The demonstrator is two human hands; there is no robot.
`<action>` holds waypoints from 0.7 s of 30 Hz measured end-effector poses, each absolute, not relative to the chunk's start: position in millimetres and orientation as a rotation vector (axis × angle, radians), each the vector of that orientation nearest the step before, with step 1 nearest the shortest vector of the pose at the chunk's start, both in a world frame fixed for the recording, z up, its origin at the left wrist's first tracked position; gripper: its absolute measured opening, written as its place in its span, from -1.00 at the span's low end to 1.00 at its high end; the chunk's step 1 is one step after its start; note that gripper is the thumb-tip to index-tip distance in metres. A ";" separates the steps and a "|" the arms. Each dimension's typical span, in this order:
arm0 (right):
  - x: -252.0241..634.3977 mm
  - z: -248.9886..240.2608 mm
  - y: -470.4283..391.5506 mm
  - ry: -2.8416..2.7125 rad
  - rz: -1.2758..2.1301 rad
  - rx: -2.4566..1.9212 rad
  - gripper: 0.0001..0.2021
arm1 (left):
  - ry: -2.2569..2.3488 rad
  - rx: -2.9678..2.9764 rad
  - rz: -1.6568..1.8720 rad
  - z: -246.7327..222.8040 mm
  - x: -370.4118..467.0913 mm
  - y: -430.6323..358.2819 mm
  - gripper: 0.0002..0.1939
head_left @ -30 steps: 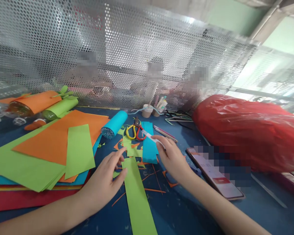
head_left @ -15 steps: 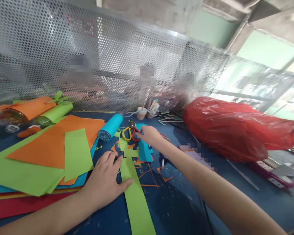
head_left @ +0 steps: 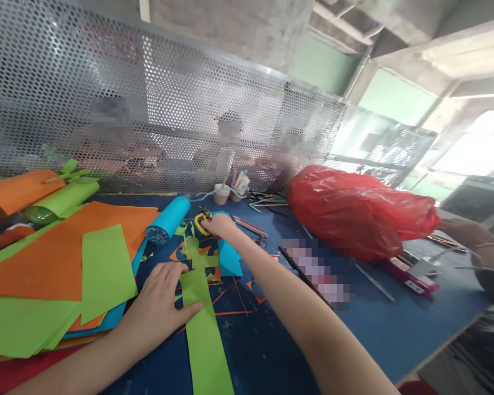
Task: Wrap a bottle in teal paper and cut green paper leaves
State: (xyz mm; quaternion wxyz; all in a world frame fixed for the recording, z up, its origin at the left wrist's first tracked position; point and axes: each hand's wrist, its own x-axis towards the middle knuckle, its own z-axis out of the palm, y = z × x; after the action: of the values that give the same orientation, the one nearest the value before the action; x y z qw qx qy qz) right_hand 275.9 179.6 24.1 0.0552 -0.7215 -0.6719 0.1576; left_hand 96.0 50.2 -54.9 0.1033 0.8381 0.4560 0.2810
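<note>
Retrieval apparent: right hand (head_left: 221,225), grip indeterminable, at yellow-handled metal scissors (head_left: 196,224) beyond the spread left hand (head_left: 158,293); firm purchase required.

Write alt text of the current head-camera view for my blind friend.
A person's right hand is at yellow-handled scissors on a blue table; the left hand lies with its thumb over a green paper strip. Colored paper sheets are stacked at left, a red bag at right.

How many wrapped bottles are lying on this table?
3: orange bottle and green bottle at the left, blue bottle beyond the left hand. Others may be hidden.
</note>
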 end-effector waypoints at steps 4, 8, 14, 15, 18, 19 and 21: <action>290.0 27.3 164.0 -1.820 0.909 -1.991 -0.70 | 1.325 2.250 0.886 -54.3 93.2 54.1 -0.60; 296.4 22.9 135.9 -1.624 1.255 -1.699 -0.72 | 1.274 1.983 0.945 -42.2 92.4 55.4 -0.57; 294.4 11.7 83.2 -1.439 1.428 -1.202 -0.78 | 1.034 1.314 0.959 -2.2 103.6 54.0 -0.70; 293.8 9.4 76.0 -1.423 1.439 -1.144 -0.69 | 1.012 1.229 0.958 4.3 106.2 55.2 -0.70; 291.5 1.8 60.8 -1.405 1.443 -1.046 -0.52 | 0.965 1.023 0.986 19.7 112.0 63.1 -0.74; 290.5 -0.7 57.9 -1.410 1.444 -1.031 -0.50 | 0.961 0.988 1.003 23.4 113.1 66.4 -0.76; 288.5 -4.3 54.0 -1.436 1.452 -1.018 -0.47 | 0.962 0.948 1.031 29.0 113.8 71.9 -0.79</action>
State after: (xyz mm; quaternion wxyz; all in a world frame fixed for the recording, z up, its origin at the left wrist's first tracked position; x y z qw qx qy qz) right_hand 288.5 54.0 -4.3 0.4171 -0.4055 -0.5720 0.5783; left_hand 113.8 71.9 29.0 0.6603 0.4191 0.4250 0.4558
